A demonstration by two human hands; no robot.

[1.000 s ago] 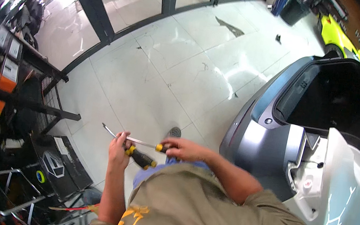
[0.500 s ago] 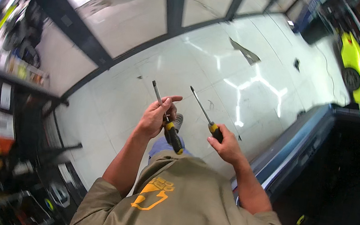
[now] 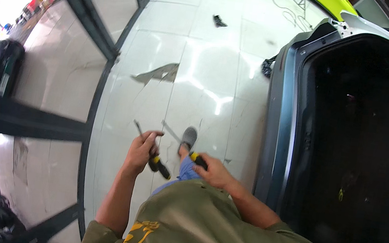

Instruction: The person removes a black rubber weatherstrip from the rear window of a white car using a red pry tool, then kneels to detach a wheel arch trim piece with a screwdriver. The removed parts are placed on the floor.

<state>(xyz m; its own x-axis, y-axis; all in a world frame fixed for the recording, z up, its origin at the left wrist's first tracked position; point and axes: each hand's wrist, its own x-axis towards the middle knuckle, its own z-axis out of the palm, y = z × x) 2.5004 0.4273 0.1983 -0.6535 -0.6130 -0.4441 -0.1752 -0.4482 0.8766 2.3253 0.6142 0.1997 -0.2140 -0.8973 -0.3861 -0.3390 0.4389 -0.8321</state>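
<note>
My left hand (image 3: 139, 152) is closed around the shaft of a screwdriver (image 3: 163, 169). Its black and yellow handle sticks out below the fingers, and the tip points up and away. A dark bulge beside that handle is too blurred to make out. In my right hand (image 3: 217, 172) is another screwdriver (image 3: 197, 160), gripped by its black and yellow handle. Its thin shaft slants forward and left over the floor. The two tools are apart, both held in front of my waist.
On the right stands a car's open rear (image 3: 280, 128) with a dark cargo space. A glass partition with dark frames (image 3: 89, 126) runs along the left. A torn grey piece (image 3: 161, 73) and a small black object (image 3: 218, 21) lie on the tiled floor (image 3: 209, 49). A bright yellow-green car (image 3: 328, 0) is beyond.
My view has swung to the right and moved forward, bringing the car's open rear closer and more fully into sight. Both hands keep their screwdrivers, and the right one's shaft leans further left.
</note>
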